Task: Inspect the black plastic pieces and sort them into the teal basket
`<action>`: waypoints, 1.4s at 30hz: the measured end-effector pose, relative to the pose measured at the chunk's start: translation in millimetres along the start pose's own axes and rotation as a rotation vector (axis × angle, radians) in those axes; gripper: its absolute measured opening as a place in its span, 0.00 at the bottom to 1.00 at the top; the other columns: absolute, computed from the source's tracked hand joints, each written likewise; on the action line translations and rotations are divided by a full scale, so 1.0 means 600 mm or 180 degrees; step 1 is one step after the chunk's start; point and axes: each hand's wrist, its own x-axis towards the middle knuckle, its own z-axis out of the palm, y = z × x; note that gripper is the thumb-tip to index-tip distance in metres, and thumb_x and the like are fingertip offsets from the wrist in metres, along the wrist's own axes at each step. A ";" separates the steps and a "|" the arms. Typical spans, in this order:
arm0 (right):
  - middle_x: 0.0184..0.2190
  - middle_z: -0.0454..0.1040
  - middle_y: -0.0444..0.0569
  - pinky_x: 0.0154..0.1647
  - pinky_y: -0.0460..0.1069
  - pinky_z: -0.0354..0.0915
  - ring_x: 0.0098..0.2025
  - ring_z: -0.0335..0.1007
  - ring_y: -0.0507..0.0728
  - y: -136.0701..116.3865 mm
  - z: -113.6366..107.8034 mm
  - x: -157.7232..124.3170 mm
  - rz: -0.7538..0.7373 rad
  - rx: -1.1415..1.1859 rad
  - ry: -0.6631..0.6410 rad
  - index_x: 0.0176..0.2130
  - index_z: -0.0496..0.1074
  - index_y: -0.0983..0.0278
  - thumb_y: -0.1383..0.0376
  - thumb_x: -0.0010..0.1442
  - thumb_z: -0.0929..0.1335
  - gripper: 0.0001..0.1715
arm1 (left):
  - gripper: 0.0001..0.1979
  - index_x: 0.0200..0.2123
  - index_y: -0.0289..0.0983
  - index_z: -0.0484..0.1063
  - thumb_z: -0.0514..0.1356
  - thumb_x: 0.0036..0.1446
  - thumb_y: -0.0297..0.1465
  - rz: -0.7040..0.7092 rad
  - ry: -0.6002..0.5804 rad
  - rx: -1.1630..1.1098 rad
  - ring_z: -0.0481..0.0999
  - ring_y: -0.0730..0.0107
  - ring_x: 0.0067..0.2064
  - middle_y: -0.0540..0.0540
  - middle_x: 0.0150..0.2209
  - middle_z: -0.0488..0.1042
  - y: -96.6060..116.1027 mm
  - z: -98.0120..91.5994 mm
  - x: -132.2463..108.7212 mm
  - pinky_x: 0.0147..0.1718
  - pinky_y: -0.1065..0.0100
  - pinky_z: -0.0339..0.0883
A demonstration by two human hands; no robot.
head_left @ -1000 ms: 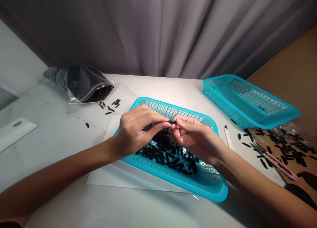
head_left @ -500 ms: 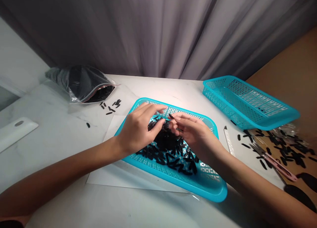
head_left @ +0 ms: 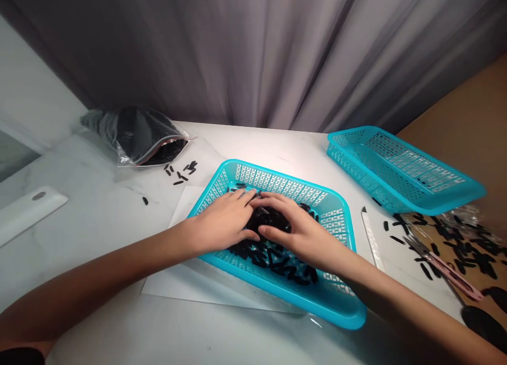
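In the middle of the table (head_left: 99,217) a basket (head_left: 273,287) stands partly on a sheet (head_left: 174,283), with a heap of pieces (head_left: 273,256) inside and the left hand (head_left: 224,220) and right hand (head_left: 303,227) over that heap. Behind it to the left lies a bag (head_left: 137,135), stray bits (head_left: 179,182) before its mouth; behind to the right sits a second basket (head_left: 366,183). Right of the middle basket lies a knife (head_left: 372,238), then scissors (head_left: 455,278) beside scattered strips (head_left: 479,262), and a curtain (head_left: 217,53) hangs behind the table.
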 end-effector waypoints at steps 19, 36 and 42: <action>0.56 0.76 0.55 0.51 0.65 0.75 0.53 0.75 0.69 0.059 0.004 0.000 -0.0469 -0.2595 -0.0048 0.57 0.73 0.58 0.57 0.60 0.70 0.27 | 0.31 0.59 0.33 0.66 0.63 0.60 0.47 -0.0283 0.0868 -0.0741 0.72 0.51 0.59 0.37 0.57 0.73 -0.056 -0.087 -0.014 0.54 0.55 0.68; 0.59 0.73 0.55 0.36 0.61 0.82 0.51 0.78 0.72 0.058 0.016 -0.089 -0.2781 -0.3769 0.0527 0.71 0.54 0.55 0.47 0.58 0.70 0.49 | 0.46 0.72 0.37 0.45 0.57 0.61 0.54 -0.0444 0.0808 -0.0737 0.44 0.50 0.74 0.38 0.74 0.42 -0.300 0.057 -0.161 0.71 0.53 0.40; 0.57 0.76 0.55 0.36 0.58 0.82 0.50 0.80 0.69 0.093 0.003 -0.089 -0.2769 -0.3806 0.0707 0.71 0.54 0.56 0.50 0.59 0.70 0.47 | 0.26 0.59 0.37 0.67 0.60 0.64 0.45 -0.0291 0.1192 -0.0583 0.66 0.52 0.64 0.37 0.63 0.66 -0.307 0.050 -0.066 0.63 0.46 0.59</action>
